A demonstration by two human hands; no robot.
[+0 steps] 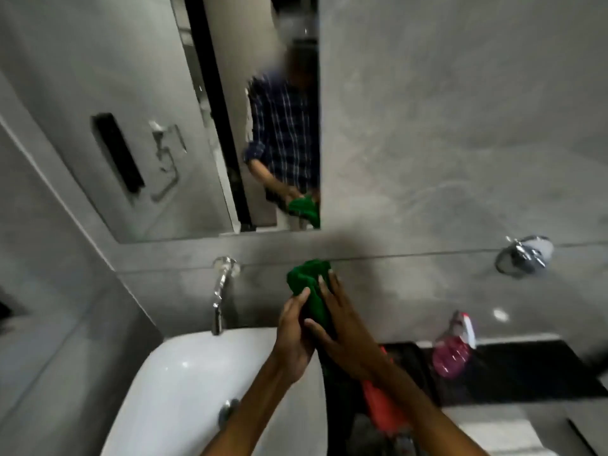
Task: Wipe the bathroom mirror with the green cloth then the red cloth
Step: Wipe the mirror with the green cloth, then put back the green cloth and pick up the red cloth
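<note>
Large frameless wall mirror, upper left, reflecting a person in a checked shirt. White oval ceramic basin, lower left, under a chrome wall spout. Black glossy tabletop, right, carrying a pink spray bottle. Red cloth, beneath the right forearm, partly hidden. Bunched green cloth, below the mirror, gripped by left hand and right hand together.

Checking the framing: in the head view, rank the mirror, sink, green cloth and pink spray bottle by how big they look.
1. mirror
2. sink, cut off by the frame
3. green cloth and pink spray bottle: alike; cloth partly hidden by hands.
</note>
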